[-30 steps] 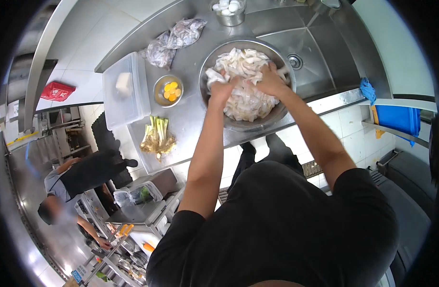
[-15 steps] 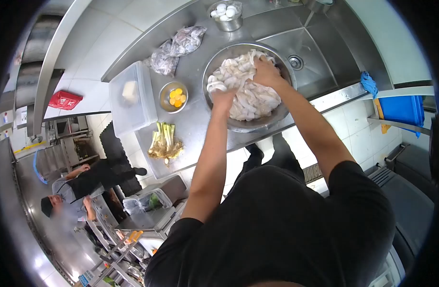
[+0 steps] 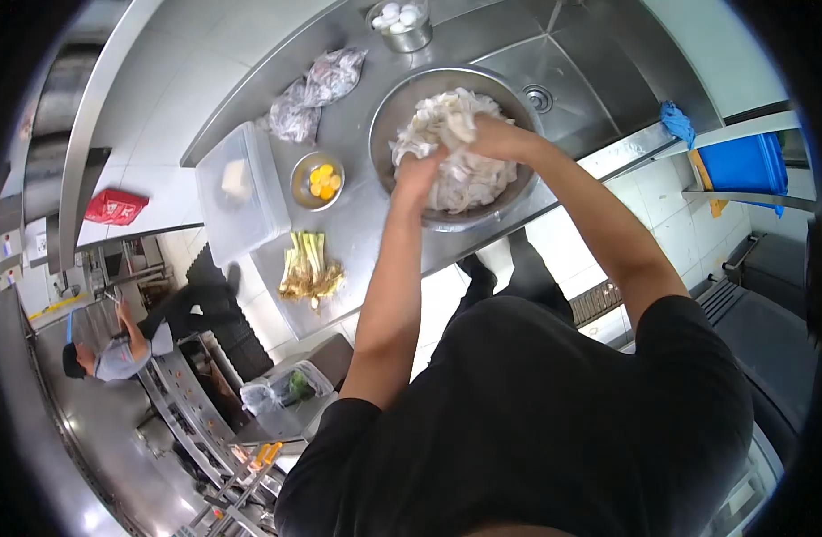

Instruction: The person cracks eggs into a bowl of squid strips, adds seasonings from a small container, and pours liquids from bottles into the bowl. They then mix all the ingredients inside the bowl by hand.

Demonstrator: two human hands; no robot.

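Note:
Both hands work in a wide steel bowl (image 3: 381,116) heaped with wet, pale raw pieces (image 3: 469,183) that look like squid. My left hand (image 3: 417,172) is at the near left of the heap, its thumb stretched toward the middle and its other fingers sunk among the pieces. On the right side, my right hand (image 3: 495,139) curls round some of the pieces, its fingertips partly hidden. Left of the bowl stands a small steel bowl (image 3: 296,183) of egg yolks. A bunch of spring onions (image 3: 311,268) with roots lies on the steel counter (image 3: 362,242).
A clear plastic container (image 3: 250,201) sits at the counter's left end. Bagged food (image 3: 330,79) and a pot of eggs (image 3: 402,36) stand farther back. The sink (image 3: 581,80) is to the right, with a blue cloth (image 3: 676,123) on its edge. A co-worker (image 3: 124,349) stands at far left.
My hands have drawn closer together in the bowl and the pieces between them have shifted. The co-worker has turned and changed posture. The whole view has moved slightly.

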